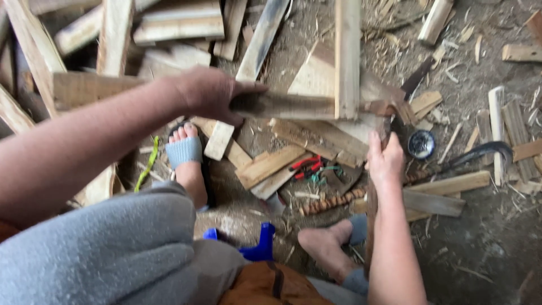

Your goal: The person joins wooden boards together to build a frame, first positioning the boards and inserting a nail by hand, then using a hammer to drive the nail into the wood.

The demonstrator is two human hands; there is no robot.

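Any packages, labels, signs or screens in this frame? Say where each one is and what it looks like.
Only one candidate:
Small round tin: on the dirt floor right of the right hand, among wood offcuts; a shallow dark blue disc with a pale rim, possibly a lid.
No labels, signs or screens show.

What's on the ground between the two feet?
In the head view, between the left foot and right foot lie wood scraps and red-handled pliers.
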